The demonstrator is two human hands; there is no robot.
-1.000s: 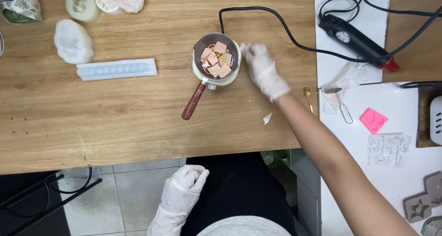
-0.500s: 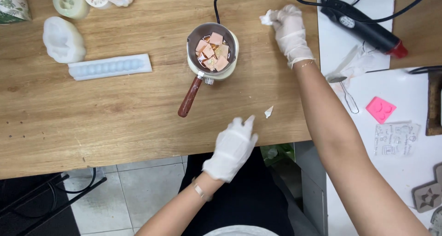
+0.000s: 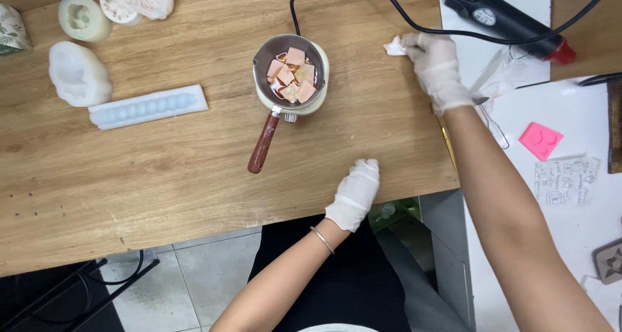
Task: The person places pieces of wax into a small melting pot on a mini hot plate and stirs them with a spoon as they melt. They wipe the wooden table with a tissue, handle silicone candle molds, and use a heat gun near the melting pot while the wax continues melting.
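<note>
A: Wooden table (image 3: 162, 170), tiled floor under its near edge, white sheet (image 3: 570, 125) butting against it on the right. We log that first.

B: Agreed. Our right hand (image 3: 435, 65), gloved, is pinching a crumpled white scrap (image 3: 394, 45) against the wood, up by the black cord (image 3: 363, 1).

A: Left hand (image 3: 355, 193), also gloved, lies flat at the near table edge, fingers pressed together, holding nothing.

B: Between them sits the small pot (image 3: 290, 73) on its white heater base, brown handle (image 3: 262, 144) pointing at us, pink chunks (image 3: 293, 73) inside with some liquid around them.

A: Risks? We'd say the right forearm could catch the cord and tug the pot; the cord runs right to it.

B: And the handle sticks out toward the left hand, so a careless sweep might knock it and spill the hot contents.

A: Left side of the table has white moulds: a long strip mould (image 3: 148, 106), a lumpy one (image 3: 79, 74), round ones (image 3: 81, 16) further back.

B: Heat gun (image 3: 502, 18) lies on the white sheet, pink sticky note (image 3: 540, 140) nearer us. Can't tell what the clear wrapper beside the wrist holds.
</note>
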